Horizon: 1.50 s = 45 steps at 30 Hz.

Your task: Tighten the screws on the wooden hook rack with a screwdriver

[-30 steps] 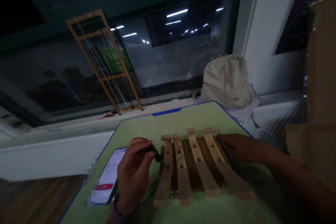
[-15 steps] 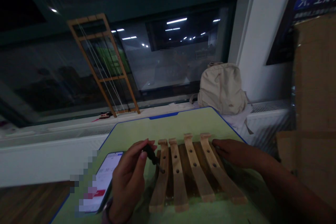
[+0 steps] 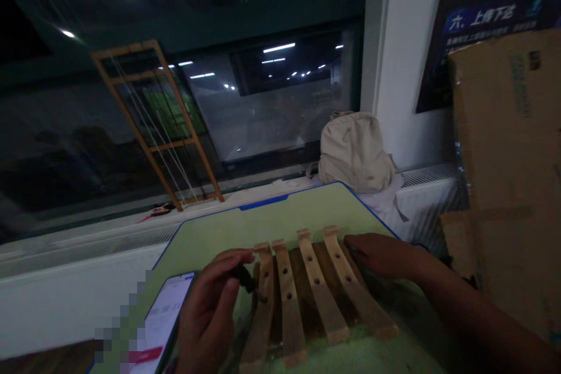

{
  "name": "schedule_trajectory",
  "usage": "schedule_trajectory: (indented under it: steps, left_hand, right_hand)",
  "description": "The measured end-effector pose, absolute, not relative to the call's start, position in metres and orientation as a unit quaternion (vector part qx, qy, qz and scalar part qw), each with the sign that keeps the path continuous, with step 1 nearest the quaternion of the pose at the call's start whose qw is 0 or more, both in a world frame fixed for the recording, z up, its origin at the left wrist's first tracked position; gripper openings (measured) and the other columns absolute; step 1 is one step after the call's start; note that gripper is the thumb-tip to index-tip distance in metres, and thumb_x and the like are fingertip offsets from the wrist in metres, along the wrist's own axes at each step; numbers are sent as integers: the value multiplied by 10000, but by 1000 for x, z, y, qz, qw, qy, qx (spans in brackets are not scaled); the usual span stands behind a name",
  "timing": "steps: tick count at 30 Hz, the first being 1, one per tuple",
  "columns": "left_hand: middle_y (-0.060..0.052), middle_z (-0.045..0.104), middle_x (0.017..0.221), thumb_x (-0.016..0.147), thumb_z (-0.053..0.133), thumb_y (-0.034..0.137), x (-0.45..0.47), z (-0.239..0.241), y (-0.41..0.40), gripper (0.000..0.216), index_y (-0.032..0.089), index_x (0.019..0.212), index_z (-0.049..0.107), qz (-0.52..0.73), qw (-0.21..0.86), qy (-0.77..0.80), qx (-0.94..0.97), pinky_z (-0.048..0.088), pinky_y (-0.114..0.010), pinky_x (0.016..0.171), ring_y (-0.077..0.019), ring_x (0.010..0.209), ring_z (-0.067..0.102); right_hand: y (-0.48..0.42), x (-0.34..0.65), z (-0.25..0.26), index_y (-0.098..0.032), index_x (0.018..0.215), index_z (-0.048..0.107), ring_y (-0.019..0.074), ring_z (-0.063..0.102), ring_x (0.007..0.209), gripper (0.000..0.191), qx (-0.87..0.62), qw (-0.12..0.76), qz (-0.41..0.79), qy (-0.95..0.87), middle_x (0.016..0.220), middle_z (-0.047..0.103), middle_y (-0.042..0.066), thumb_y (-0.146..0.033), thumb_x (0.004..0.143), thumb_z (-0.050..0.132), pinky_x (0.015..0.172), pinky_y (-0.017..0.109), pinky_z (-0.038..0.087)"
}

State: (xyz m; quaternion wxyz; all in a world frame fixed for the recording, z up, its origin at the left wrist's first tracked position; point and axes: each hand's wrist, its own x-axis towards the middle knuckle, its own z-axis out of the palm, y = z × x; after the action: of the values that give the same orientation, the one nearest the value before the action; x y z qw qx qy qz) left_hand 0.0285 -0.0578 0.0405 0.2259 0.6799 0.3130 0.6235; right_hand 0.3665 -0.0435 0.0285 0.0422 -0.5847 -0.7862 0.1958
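My left hand (image 3: 210, 304) is closed around the dark handle of a small screwdriver (image 3: 243, 278). The tool slants down to the right, its tip at the lower hole of the leftmost wooden strip (image 3: 256, 333). Several such pale curved strips, each with a hooked far end and two dark holes or screw heads, lie across a darker wooden board (image 3: 305, 292). At the board's right edge, my right hand (image 3: 377, 254) grips it, with most of the fingers hidden in shadow.
All this is on a green, blue-edged table (image 3: 245, 228). A phone (image 3: 164, 318) lies left of my left hand. Beyond the table, a beige backpack (image 3: 355, 152) and a wooden frame with strings (image 3: 169, 143) stand by the window. Cardboard boxes (image 3: 508, 175) rise at the right.
The view has swung to the right, so the scene sits further left. The screwdriver stays at the same strip, its handle now more covered by my left hand. My right hand keeps its hold.
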Motion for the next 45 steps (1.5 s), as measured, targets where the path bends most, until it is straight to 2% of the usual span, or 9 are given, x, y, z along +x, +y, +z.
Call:
schedule_trajectory:
  steps: [5, 11, 14, 18, 22, 27, 32, 36, 45]
  left_hand:
    - [-40, 747, 943, 870, 782, 279, 29, 40, -53, 126, 259, 995, 779, 639, 228, 319, 662, 611, -203, 682, -156, 845, 726]
    - [-78, 792, 1105, 951, 692, 385, 26, 27, -49, 304, 276, 1233, 723, 619, 258, 367, 644, 615, -258, 888, -179, 973, 763]
    - [-72, 776, 1122, 969, 667, 325, 29, 31, -47, 213, 286, 1169, 728, 625, 260, 311, 666, 623, -263, 861, -174, 966, 759]
    - [-23, 723, 974, 897, 744, 257, 32, 41, -46, 125, 278, 1020, 750, 658, 207, 225, 688, 610, -199, 689, -138, 842, 725]
    - [-26, 758, 938, 938, 698, 251, 32, 44, -52, 87, 262, 1005, 752, 640, 175, 323, 675, 603, -172, 711, -130, 848, 737]
    - [-34, 767, 958, 973, 651, 313, 31, 42, -57, 113, 251, 1061, 686, 636, 197, 343, 663, 620, -226, 758, -158, 894, 747]
    - [-41, 705, 926, 850, 776, 325, 32, 43, -56, 140, 259, 932, 684, 656, 208, 339, 641, 601, -275, 600, -196, 833, 705]
    - [-46, 691, 972, 887, 730, 351, 34, 45, -60, 123, 287, 974, 672, 655, 207, 374, 624, 616, -322, 652, -207, 867, 697]
    - [-24, 697, 939, 889, 731, 201, 36, 45, -57, 128, 233, 995, 666, 668, 209, 311, 643, 607, -203, 672, -142, 831, 721]
  right_hand:
    - [-43, 368, 26, -123, 1150, 676, 372, 718, 1089, 386, -581, 49, 187, -791, 1188, 745, 237, -305, 992, 375, 879, 433, 511]
    - [-45, 365, 27, -141, 1127, 702, 351, 731, 1070, 376, -572, 72, 184, -796, 1167, 764, 206, -282, 981, 385, 868, 425, 523]
    - [-45, 364, 26, -132, 1131, 704, 367, 729, 1073, 378, -579, 67, 177, -793, 1163, 763, 217, -280, 974, 393, 858, 434, 524]
    - [-45, 365, 25, -108, 1140, 700, 393, 725, 1070, 394, -585, 60, 170, -791, 1155, 756, 246, -270, 968, 384, 850, 457, 520]
    - [-46, 365, 27, -125, 1143, 703, 379, 726, 1075, 374, -589, 60, 179, -786, 1163, 759, 231, -289, 976, 411, 851, 434, 512]
    - [-48, 363, 34, -120, 1171, 688, 331, 722, 1084, 348, -602, 21, 176, -779, 1178, 757, 207, -274, 988, 435, 851, 377, 490]
    - [-49, 361, 37, -141, 1157, 688, 301, 712, 1065, 327, -617, -13, 171, -768, 1189, 754, 185, -292, 1002, 443, 847, 353, 465]
    - [-48, 362, 37, -148, 1182, 670, 287, 701, 1083, 323, -626, -18, 170, -761, 1209, 748, 179, -239, 1010, 412, 858, 344, 452]
    - [-44, 365, 36, -110, 1216, 637, 286, 687, 1150, 335, -636, -24, 162, -754, 1220, 737, 210, -219, 1029, 381, 932, 352, 456]
